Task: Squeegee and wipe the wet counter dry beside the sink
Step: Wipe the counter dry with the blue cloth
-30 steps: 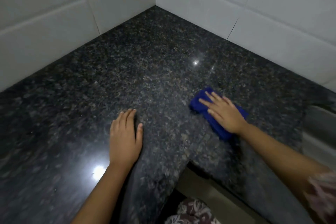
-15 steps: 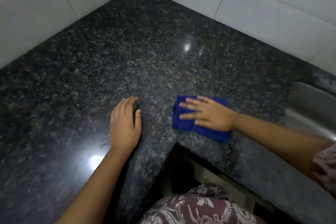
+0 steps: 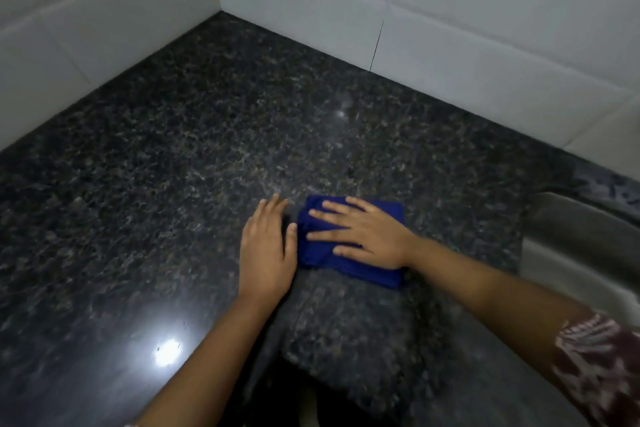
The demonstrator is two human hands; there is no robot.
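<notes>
A folded blue cloth lies flat on the dark speckled granite counter, near its inner front corner. My right hand presses down on the cloth with fingers spread, pointing left. My left hand rests flat on the counter just left of the cloth, fingers together, its thumb almost touching the cloth's edge. No squeegee is in view.
White tiled walls meet in a corner at the back of the counter. The steel sink sits at the right edge. A bright light reflection shines on the counter front left. The counter's front edge drops off below my arms.
My right hand has slid the blue cloth leftward across the counter until it lies right beside my left hand. The view has shifted too.
</notes>
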